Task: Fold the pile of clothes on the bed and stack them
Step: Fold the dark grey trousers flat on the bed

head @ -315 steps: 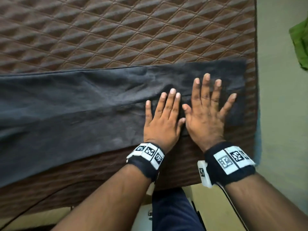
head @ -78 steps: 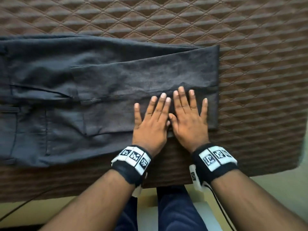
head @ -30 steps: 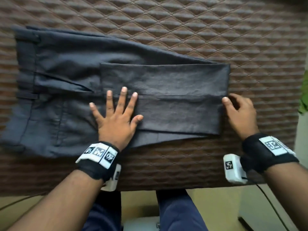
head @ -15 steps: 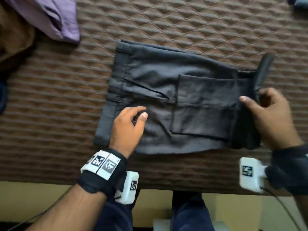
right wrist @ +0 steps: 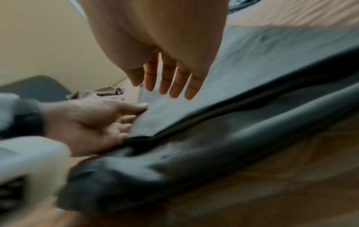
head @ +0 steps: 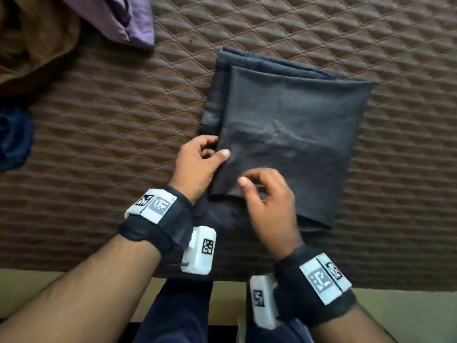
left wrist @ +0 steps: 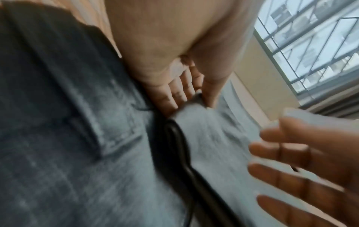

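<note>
On the quilted brown bed the dark trousers lie folded into a compact rectangle near its front edge; the fold looks all but finished. The left hand pinches the top layer's left edge, thumb above and fingers beneath, while the right hand hovers over it with fingers loosely extended, holding nothing. Next, probably squaring that edge, then stacking the bundle.

It was a home bedroom: a brown quilted bed strewn with clothes, a barred window nearby.
</note>
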`<act>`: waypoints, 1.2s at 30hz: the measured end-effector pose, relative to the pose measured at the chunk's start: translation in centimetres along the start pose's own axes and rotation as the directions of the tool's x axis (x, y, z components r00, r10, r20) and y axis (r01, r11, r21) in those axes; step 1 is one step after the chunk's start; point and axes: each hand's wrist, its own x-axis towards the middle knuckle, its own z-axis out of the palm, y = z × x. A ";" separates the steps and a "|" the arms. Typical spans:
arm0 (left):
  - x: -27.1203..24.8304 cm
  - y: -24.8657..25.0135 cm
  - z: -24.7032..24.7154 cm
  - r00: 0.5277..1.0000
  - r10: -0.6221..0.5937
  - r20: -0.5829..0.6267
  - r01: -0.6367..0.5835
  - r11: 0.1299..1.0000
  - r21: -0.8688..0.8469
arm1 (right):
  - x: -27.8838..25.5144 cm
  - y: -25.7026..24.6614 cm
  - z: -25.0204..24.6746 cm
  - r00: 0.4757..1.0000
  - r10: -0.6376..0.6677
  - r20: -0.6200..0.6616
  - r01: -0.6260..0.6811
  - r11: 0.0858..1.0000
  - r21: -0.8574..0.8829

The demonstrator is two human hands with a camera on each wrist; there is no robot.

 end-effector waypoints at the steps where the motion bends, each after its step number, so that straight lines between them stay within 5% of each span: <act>1: -0.1 -0.1 0.0 0.999 0.033 -0.021 -0.032 0.999 0.038 | -0.3 1.3 -1.2 0.999 -0.038 -0.011 0.037 0.993 -0.115; 3: -0.7 0.2 -0.2 0.990 0.096 -0.108 -0.081 0.988 0.129 | -0.6 3.9 -3.7 0.996 -0.088 -0.019 0.077 0.937 -0.341; 5: -1.8 0.5 -0.3 0.930 0.294 -0.221 -0.203 0.912 0.357 | -0.8 6.0 -5.7 0.992 -0.130 -0.011 0.106 0.856 -0.505; 7: -3.0 0.8 0.7 0.813 0.575 -0.092 -0.424 0.693 0.583 | -0.7 6.9 -6.1 0.987 -0.161 -0.004 0.125 0.784 -0.609; 9: -3.4 0.2 2.9 0.730 0.658 0.186 -0.605 0.496 0.622 | 0.2 6.4 -4.3 0.982 -0.189 0.012 0.149 0.735 -0.662; 11: -2.5 -0.4 4.9 0.770 0.543 0.334 -0.606 0.459 0.650 | 1.5 6.0 -1.4 0.980 -0.191 0.062 0.181 0.708 -0.682; 14: -0.8 -2.3 5.3 0.876 0.352 0.330 -0.451 0.352 0.820 | 2.6 6.3 1.8 0.984 -0.105 0.140 0.175 0.661 -0.729; 17: 0.5 -4.3 3.9 0.866 0.367 0.341 -0.415 0.145 0.898 | 2.6 7.9 0.6 0.991 -0.006 0.132 0.104 0.648 -0.754; 21: 0.9 -4.2 2.8 0.874 0.328 0.358 -0.390 0.036 0.920 | 0.6 11.4 -5.0 0.979 0.202 0.024 -0.112 0.632 -0.767; 25: -0.7 -3.5 4.3 0.894 0.368 0.257 -0.270 -0.017 0.963 | -2.2 14.5 -11.1 0.893 0.423 -0.152 -0.402 0.601 -0.691; 27: -2.7 -3.0 7.4 0.871 0.411 0.269 -0.304 0.021 0.952 | -2.4 13.7 -11.1 0.932 0.322 -0.168 -0.347 0.651 -0.675; 29: -4.7 -2.9 11.2 0.826 0.439 0.353 -0.412 0.045 0.910 | -1.6 12.3 -9.2 0.988 0.132 -0.082 -0.152 0.716 -0.681; 31: -5.5 -3.4 14.1 0.835 0.416 0.359 -0.429 0.086 0.899 | -1.1 11.9 -7.0 0.997 -0.032 0.073 0.074 0.709 -0.702; 36: -3.3 -5.2 10.0 0.916 0.228 0.329 -0.351 0.060 0.934 | -0.7 16.2 -10.0 0.969 0.074 0.235 0.129 0.659 -0.741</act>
